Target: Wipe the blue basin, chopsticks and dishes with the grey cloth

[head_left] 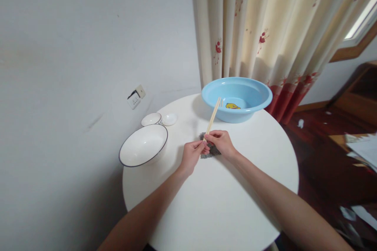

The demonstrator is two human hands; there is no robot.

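Both hands meet over the middle of the table around a pair of pale wooden chopsticks, which slant up and away toward the basin. My left hand is closed, pinching the chopsticks near their lower end. From the other side, my right hand grips them just above, thumb and fingers pressed together. Beneath the hands lies a dark grey cloth or scouring pad, partly covered by the fingers. Past the chopsticks' far tips stands a light blue plastic basin with a yellow duck picture on its bottom.
On the left of the round white table stand a large white bowl with a dark rim, a smaller bowl and a small white dish. A wall borders the left; a curtain hangs behind the basin.
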